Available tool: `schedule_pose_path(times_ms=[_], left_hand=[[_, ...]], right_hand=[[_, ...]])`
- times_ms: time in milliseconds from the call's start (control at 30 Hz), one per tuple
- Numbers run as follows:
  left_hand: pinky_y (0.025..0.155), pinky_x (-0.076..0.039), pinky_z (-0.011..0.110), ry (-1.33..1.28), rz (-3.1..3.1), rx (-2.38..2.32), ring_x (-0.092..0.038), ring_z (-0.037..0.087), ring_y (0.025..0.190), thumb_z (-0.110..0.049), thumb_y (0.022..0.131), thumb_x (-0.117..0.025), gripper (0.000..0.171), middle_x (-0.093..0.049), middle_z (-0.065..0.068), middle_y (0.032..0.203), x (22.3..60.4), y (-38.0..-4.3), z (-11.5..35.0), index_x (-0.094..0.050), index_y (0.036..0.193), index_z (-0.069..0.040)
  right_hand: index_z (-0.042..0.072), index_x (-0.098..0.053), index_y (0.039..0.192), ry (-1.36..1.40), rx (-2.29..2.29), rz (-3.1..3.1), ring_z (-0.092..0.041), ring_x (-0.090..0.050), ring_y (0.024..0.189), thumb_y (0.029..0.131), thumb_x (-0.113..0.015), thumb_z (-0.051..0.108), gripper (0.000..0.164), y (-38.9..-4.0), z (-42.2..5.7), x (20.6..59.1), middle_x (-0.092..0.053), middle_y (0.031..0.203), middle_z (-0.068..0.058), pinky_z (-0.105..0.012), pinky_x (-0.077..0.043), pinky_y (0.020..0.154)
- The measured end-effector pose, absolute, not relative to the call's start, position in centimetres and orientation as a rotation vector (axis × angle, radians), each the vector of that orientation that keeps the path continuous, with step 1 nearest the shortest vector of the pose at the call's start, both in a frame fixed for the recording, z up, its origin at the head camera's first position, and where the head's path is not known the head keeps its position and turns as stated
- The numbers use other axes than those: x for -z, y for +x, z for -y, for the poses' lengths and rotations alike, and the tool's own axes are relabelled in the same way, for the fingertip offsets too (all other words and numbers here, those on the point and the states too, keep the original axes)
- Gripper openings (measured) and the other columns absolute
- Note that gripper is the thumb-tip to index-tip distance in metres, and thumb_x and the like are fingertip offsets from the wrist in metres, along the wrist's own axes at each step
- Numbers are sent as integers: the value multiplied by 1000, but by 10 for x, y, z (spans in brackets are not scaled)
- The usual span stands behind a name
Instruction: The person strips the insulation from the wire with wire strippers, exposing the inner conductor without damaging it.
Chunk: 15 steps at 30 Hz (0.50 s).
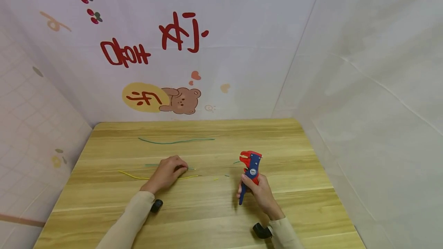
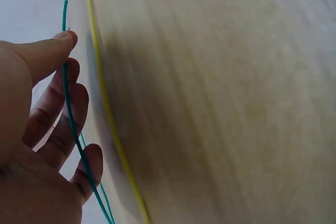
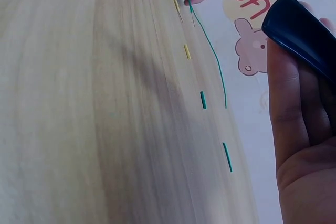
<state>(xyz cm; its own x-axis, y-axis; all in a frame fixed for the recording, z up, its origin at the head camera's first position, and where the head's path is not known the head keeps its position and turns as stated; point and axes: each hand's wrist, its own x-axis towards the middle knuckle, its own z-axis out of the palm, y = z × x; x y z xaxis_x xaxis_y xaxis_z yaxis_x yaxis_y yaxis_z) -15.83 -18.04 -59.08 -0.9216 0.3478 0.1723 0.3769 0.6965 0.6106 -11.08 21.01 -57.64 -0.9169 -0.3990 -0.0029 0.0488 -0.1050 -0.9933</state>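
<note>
My left hand (image 1: 167, 173) is low over the table, pinching a thin green wire (image 2: 70, 95) between thumb and forefinger. In the left wrist view the wire's bare metal end sticks up past the thumb, and the rest runs down across the fingers. A yellow wire (image 1: 134, 176), also stripped at one end, lies under and beside this hand. To the right, my right hand (image 1: 263, 197) grips a blue and red wire stripper (image 1: 255, 164) by its handles, its red jaws pointing away from me. Only a dark blue handle (image 3: 299, 32) of it shows in the right wrist view.
Another green wire (image 1: 173, 142) lies farther back on the wooden table (image 1: 207, 218). Between the hands are short offcuts: a yellow piece (image 3: 187, 52), a green piece (image 3: 203, 99) and a longer green piece (image 3: 227, 157). A printed curtain (image 1: 242, 68) hangs behind the table.
</note>
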Motion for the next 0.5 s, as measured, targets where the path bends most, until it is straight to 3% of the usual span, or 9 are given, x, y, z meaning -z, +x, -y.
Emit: schedule_pose_path(times_ms=[167,500], left_hand=[[92,-48,47,-582,2899,1005,-72,20,96,-12,103,-83,8,-80,-5,102,590,-158,178,-88,107,-17],[94,-46,48,-545,2935,1020,-71,20,100,-17,104,-84,7,-79,-6,103,586,-160,177,-87,110,-17]], right_hand=[[0,-59,117,-377,2097,-1860,-16,-81,75,122,-52,19,21,-111,-211,578,-76,85,1,-40,-71,79],[0,-58,120,-382,2107,-1854,-16,-82,76,122,-52,19,21,-112,-213,578,-76,86,0,-40,-71,80]])
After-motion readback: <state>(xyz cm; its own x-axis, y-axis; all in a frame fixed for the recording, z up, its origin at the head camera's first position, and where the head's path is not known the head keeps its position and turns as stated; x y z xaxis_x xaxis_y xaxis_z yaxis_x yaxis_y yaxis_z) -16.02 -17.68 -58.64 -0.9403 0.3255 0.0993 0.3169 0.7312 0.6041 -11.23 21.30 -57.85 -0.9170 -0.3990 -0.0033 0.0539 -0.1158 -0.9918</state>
